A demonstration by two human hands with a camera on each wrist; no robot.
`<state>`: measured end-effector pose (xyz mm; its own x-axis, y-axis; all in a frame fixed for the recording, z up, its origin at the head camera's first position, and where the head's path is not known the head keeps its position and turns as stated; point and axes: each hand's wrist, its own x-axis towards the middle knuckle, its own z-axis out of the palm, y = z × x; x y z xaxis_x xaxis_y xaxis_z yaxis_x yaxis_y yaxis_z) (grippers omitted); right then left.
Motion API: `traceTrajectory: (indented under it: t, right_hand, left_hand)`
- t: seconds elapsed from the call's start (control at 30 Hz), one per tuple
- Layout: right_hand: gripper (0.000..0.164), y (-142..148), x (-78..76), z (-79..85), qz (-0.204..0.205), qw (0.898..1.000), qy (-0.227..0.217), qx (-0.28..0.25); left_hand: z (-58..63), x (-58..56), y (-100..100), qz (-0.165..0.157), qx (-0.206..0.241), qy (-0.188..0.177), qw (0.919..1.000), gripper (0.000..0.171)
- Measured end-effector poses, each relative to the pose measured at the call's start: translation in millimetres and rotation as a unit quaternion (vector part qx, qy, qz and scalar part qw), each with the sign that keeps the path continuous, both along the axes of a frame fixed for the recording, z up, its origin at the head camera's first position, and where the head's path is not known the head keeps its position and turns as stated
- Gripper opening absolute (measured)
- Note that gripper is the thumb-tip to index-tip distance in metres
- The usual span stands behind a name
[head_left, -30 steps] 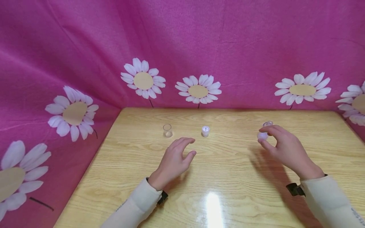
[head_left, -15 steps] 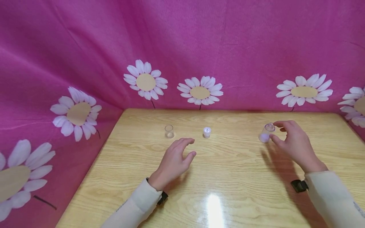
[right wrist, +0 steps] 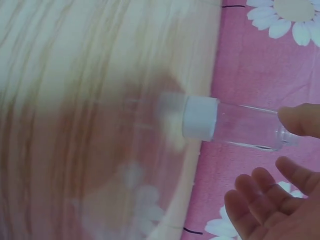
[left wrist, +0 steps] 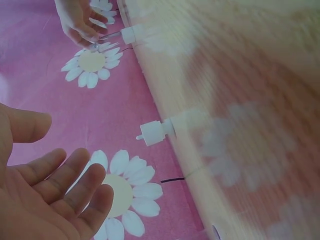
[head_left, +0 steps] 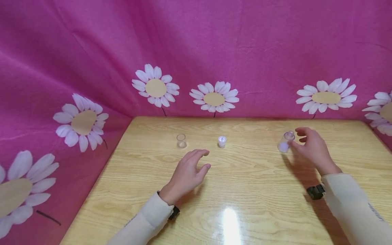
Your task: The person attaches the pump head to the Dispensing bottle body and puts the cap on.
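Observation:
At the right of the table in the head view stands a small clear bottle with a narrow neck on top and a white base. My right hand is just to its right, with the thumb overlapping the neck in the right wrist view. Its fingers are bent loosely and stay apart from the bottle; whether the thumb touches is unclear. My left hand hovers over the table holding nothing, fingers relaxed. Beyond it stand a white stepped cap-like piece with a thin tip and a clear open-topped cylinder.
The wooden table ends at the back against a pink cloth printed with daisies, which also hangs at the left. A bright light reflection lies near the front middle of the table.
My right hand has moved off to the right of the bottle, so the bottle now shows. The left hand has stayed in place. The head view has shifted slightly.

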<state>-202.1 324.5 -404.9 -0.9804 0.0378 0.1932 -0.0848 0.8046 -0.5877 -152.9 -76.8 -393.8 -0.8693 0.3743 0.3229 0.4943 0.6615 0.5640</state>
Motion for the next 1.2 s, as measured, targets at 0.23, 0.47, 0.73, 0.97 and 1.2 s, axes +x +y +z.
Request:
traceTrajectory:
  t: [0.23, 0.47, 0.73, 0.97, 1.2]
  right_hand:
    - [0.061, -0.4, -2.8, -4.1, 0.005, 0.999, -0.034, -0.006]
    - [0.067, -2.5, -7.0, -5.4, 0.002, 0.998, -0.055, -0.009]
    - [0.067, -3.3, -10.9, -11.5, -0.002, 0.997, -0.069, 0.023]
    - [0.061, -2.9, -10.8, -13.5, -0.006, 0.997, -0.073, 0.03]
    - [0.057, -3.8, -11.2, -13.6, -0.003, 0.998, -0.064, 0.029]
  left_hand:
    - [-4.1, 2.3, -1.6, -0.001, -0.004, 0.007, 1.0, 0.038]
    - [-6.8, 2.4, -3.6, -0.001, -0.007, 0.011, 0.9999, 0.039]
    - [-6.6, 1.8, -3.1, -0.006, -0.013, 0.007, 0.9999, 0.038]
    - [-8.5, 2.2, -4.6, 0.003, -0.012, 0.008, 0.9999, 0.038]
    - [-9.6, 1.3, -6.7, 0.001, -0.009, 0.022, 0.9997, 0.037]
